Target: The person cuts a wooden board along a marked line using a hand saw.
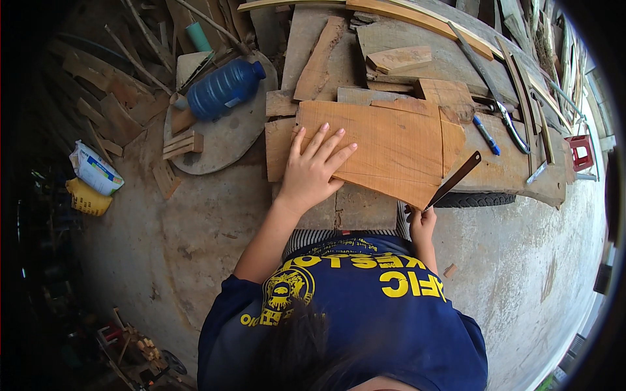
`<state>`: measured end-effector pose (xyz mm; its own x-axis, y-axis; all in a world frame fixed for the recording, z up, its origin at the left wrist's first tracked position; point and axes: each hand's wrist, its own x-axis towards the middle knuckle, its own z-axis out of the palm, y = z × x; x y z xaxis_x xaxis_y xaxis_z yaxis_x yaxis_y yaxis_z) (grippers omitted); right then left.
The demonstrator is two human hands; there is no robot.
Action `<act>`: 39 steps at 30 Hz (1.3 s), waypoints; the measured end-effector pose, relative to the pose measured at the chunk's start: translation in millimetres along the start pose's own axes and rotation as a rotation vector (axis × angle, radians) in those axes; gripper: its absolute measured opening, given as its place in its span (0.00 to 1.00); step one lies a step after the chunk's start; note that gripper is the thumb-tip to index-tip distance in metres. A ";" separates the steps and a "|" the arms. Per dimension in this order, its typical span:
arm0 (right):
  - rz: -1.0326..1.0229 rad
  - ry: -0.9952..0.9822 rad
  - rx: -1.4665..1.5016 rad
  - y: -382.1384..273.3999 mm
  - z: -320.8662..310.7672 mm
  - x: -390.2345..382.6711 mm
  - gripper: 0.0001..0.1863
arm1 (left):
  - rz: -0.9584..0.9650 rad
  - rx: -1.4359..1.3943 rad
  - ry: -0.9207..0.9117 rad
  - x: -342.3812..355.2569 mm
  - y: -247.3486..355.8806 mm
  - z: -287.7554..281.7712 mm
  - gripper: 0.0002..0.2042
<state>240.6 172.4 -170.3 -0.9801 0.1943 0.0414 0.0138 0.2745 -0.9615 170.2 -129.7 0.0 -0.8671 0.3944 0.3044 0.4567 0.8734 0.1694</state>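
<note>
A broad orange-brown wooden board (391, 146) lies on the plank bench in front of me. My left hand (312, 166) rests on the board's left part, palm down with fingers spread. Below the board's near right corner, my right hand (421, 225) is closed round the near end of a handsaw (456, 179); its handle is mostly hidden by the fingers. The saw's narrow dark blade slants up and away to the right, along the board's angled right edge. A dark line crosses the board near that end. Whether the blade touches the wood, I cannot tell.
A blue marker (486, 135) and a long bow-shaped saw (502, 107) lie on the bench's right. Wood offcuts (399, 60) sit at its far side. Left stands a round slab (228, 153) bearing a blue water jug (225, 89). A tyre (475, 200) shows under the bench.
</note>
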 end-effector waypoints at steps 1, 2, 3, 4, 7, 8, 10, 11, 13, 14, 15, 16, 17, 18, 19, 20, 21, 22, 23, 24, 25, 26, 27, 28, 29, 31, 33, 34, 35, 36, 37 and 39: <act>0.000 -0.001 -0.001 0.8 -0.8 -0.2 0.09 | -0.002 0.000 0.000 0.1 0.7 -2.7 0.34; 0.000 -0.014 -0.021 0.8 -1.7 -0.1 0.09 | -0.002 -0.014 -0.020 -0.3 1.2 -5.4 0.36; 0.001 -0.026 -0.040 0.5 -2.1 0.0 0.09 | 0.000 -0.028 -0.040 -0.8 1.5 -6.6 0.37; 0.001 -0.026 -0.041 -0.3 -2.3 0.0 0.09 | -0.001 -0.029 -0.039 -1.4 1.8 -6.6 0.37; 0.045 -0.044 -0.054 -6.8 -1.6 0.2 0.09 | -0.010 0.007 -0.027 -4.2 1.9 -2.2 0.36; 0.027 -0.047 -0.043 -7.2 -1.5 0.4 0.09 | 0.015 0.089 -0.002 -4.3 -0.4 1.0 0.34; 0.010 -0.050 -0.034 -6.6 -2.0 -0.3 0.09 | 0.039 0.170 0.023 -3.5 -3.5 6.7 0.33; 0.014 -0.047 -0.028 -5.7 -1.5 -0.2 0.09 | 0.036 0.147 0.070 -2.4 -4.4 9.1 0.31; 0.017 -0.045 -0.023 -5.7 -1.4 -0.4 0.09 | 0.032 0.125 0.116 -1.6 -4.3 12.3 0.30; 0.016 -0.036 -0.028 -6.9 -0.9 -0.5 0.10 | 0.032 0.103 0.155 -0.9 -3.9 13.7 0.29; 0.015 -0.027 -0.034 -8.0 -0.5 -0.6 0.10 | 0.031 0.082 0.193 -0.5 -3.6 14.7 0.28; 0.014 -0.026 -0.032 -8.9 -0.2 -0.5 0.10 | 0.032 0.083 0.193 -0.8 -3.1 15.4 0.28; 0.013 -0.025 -0.038 -9.5 0.0 -0.6 0.10 | 0.027 0.082 0.205 -1.0 -2.7 16.6 0.28; 0.011 -0.024 -0.043 -10.6 0.2 -0.6 0.10 | 0.022 0.081 0.217 -1.2 -2.4 17.5 0.28; 0.012 -0.022 -0.042 -12.3 0.4 -0.7 0.10 | 0.024 0.080 0.217 -1.3 -2.6 18.2 0.28; 0.010 -0.022 -0.040 -15.3 0.2 -0.8 0.10 | 0.026 0.079 0.235 -1.0 -2.6 18.6 0.28; 0.009 -0.023 -0.038 -17.5 0.0 -1.1 0.10 | 0.027 0.077 0.253 -1.1 -2.5 18.9 0.29; 0.010 -0.021 -0.038 -18.7 -0.1 -1.7 0.10 | 0.029 0.076 0.252 -1.6 -2.4 19.2 0.29; 0.014 -0.022 -0.047 -20.0 -0.3 -1.7 0.09 | 0.025 0.073 0.251 -1.4 -2.4 19.1 0.28; 0.017 -0.024 -0.055 -20.7 -0.7 -1.7 0.09 | 0.020 0.069 0.249 -1.4 -2.4 18.8 0.28; 0.017 -0.022 -0.056 -19.2 -0.6 -1.7 0.09 | 0.021 0.068 0.250 -1.8 -1.7 17.2 0.28; 0.011 -0.010 -0.068 -16.9 0.0 -1.6 0.08 | 0.024 0.083 0.228 -1.8 -0.1 15.0 0.28; 0.006 0.003 -0.080 -15.3 -0.1 -1.4 0.08 | 0.027 0.097 0.207 -1.4 1.2 12.3 0.28; 0.006 0.006 -0.081 -14.2 -0.6 -1.5 0.08 | 0.030 0.096 0.207 -0.4 2.1 8.9 0.28; 0.002 0.010 -0.080 -15.6 -0.5 -1.7 0.07 | 0.046 0.124 0.212 1.0 3.3 4.2 0.27; -0.001 0.018 -0.080 -17.7 -0.4 -1.5 0.06 | 0.065 0.151 0.218 5.5 3.7 -5.7 0.27; -0.022 0.052 -0.119 -17.3 -2.8 -1.8 0.05 | 0.108 0.137 0.258 17.5 0.1 -14.5 0.27; -0.031 0.063 -0.115 -11.1 -3.5 -2.1 0.06 | 0.121 0.105 0.281 27.1 -0.7 -23.8 0.25; -0.029 0.072 -0.115 -6.7 -3.7 -2.3 0.06 | 0.130 0.102 0.281 34.2 -2.6 -30.7 0.25; -0.019 0.076 -0.077 -4.1 -3.5 -2.2 0.06 | 0.115 0.055 0.278 39.7 -5.7 -36.4 0.24; -0.010 0.082 -0.038 -2.4 -4.3 -2.0 0.06 | 0.101 0.009 0.275 45.8 -8.5 -42.6 0.23; -0.023 0.105 -0.034 -10.0 -3.3 -1.6 0.06 | 0.097 0.014 0.265 57.5 -12.5 -55.5 0.16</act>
<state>242.7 172.4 -159.9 -0.9540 0.2851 0.0929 0.0004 0.3109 -0.9504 125.7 -133.9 67.4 -0.7365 0.3893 0.5532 0.5304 0.8399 0.1150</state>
